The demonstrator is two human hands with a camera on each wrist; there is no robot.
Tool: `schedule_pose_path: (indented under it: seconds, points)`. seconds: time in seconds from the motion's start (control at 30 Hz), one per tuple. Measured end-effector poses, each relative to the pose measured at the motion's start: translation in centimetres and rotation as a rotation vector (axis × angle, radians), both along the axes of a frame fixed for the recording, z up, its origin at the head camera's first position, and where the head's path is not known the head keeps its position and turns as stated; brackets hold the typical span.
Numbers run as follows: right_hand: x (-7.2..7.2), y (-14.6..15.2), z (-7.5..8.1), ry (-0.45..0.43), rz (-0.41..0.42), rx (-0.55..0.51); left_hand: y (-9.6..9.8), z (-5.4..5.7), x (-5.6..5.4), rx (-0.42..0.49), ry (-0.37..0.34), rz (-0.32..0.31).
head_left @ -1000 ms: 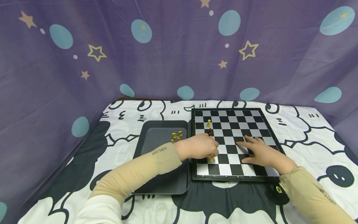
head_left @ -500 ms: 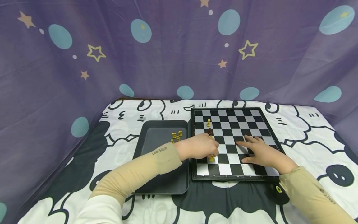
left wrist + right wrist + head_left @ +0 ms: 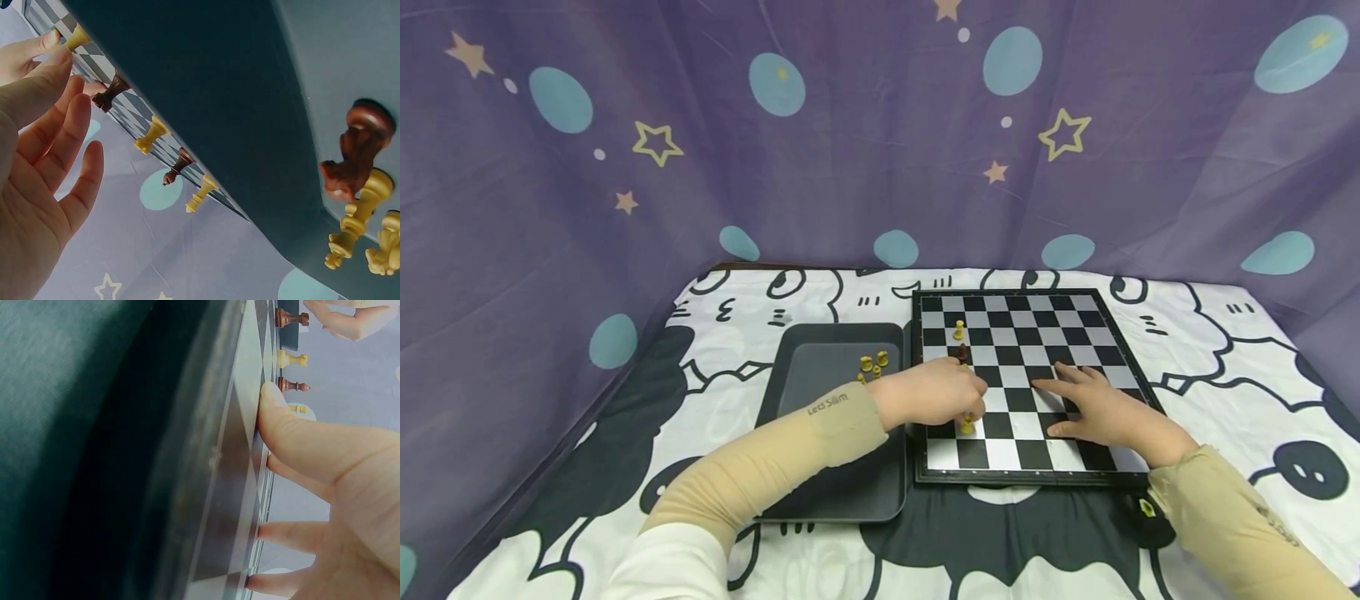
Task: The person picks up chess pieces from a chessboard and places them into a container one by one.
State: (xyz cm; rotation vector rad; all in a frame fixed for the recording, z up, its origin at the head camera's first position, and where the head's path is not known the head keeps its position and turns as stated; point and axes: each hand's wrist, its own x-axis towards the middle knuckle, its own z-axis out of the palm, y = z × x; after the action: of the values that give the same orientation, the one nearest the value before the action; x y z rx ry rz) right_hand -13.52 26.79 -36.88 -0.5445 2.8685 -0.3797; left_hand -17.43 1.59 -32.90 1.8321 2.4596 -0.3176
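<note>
My left hand [image 3: 943, 390] reaches over the left part of the chessboard [image 3: 1026, 426]. Its thumb and index finger pinch a yellow chess piece [image 3: 77, 39] that stands on the board near the front; the fingers cover its top. Beyond it, in a line along the board's left side, are a brown rook [image 3: 112, 91], a yellow rook [image 3: 152, 135], a brown bishop [image 3: 180, 166] and another yellow piece [image 3: 202, 193]. My right hand [image 3: 1102, 410] lies on the board's right half with fingers spread, thumb and fingertips touching the squares and nothing held.
Left of the board is a dark grey tray [image 3: 805, 337]. It holds several pieces, among them a brown knight [image 3: 361, 147], a tall yellow piece [image 3: 358, 219] and a yellow knight [image 3: 385, 247]. A cartoon-print cloth [image 3: 1213, 375] covers the table, and a purple curtain [image 3: 850, 167] hangs behind.
</note>
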Motion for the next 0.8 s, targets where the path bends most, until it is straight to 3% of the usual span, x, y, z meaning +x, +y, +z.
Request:
schedule_pose_path:
  seconds: [0.57, 0.8]
  points:
    - [0.09, -0.15, 0.14, 0.012, 0.007, -0.005, -0.32, 0.59, -0.19, 0.045, -0.014, -0.012]
    - [0.08, -0.19, 0.22, -0.004, 0.000, -0.007, -0.77, 0.30, -0.37, 0.072, -0.035, -0.005]
